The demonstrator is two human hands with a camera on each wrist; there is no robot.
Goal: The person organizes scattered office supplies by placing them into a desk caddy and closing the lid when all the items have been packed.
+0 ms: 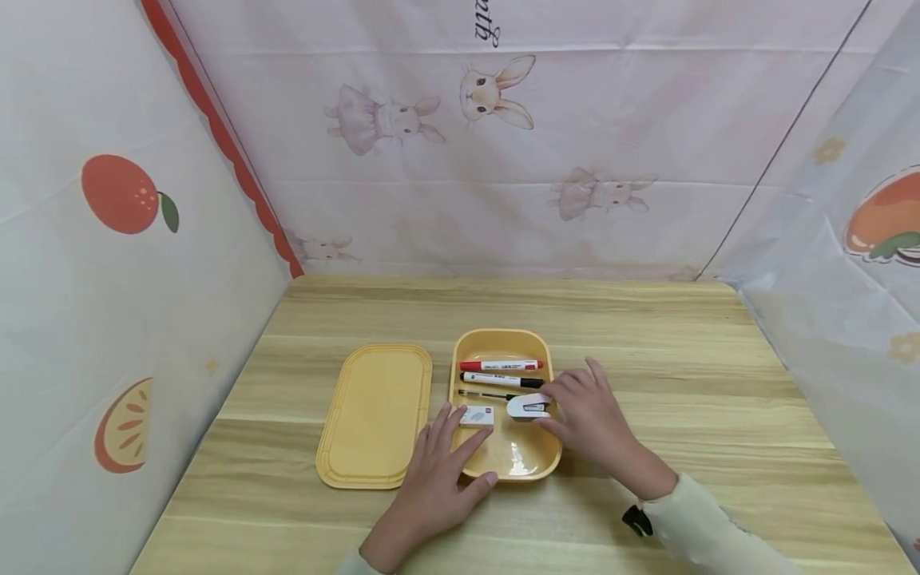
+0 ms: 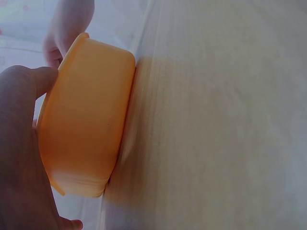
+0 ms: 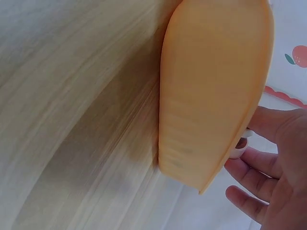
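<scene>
My right hand (image 1: 589, 411) pinches a small white stapler (image 1: 527, 406) between thumb and fingers, over the right side of a yellow plastic box (image 1: 503, 463). In the right wrist view, part of the stapler (image 3: 238, 149) shows past the box's rim. My left hand (image 1: 438, 483) lies over the box's left rim with its fingers spread. Its fingertips reach a small white carton (image 1: 477, 415) with a red mark, and its thumb rests by the near rim. Inside the box lie a red marker (image 1: 501, 365), a black marker (image 1: 501, 379) and a thin pen (image 1: 485, 394).
A yellow lid (image 1: 375, 415) lies flat on the wooden table (image 1: 647, 319), left of the box. Printed cloth hangings (image 1: 460, 200) with rabbits and fruit stand along the back and both sides.
</scene>
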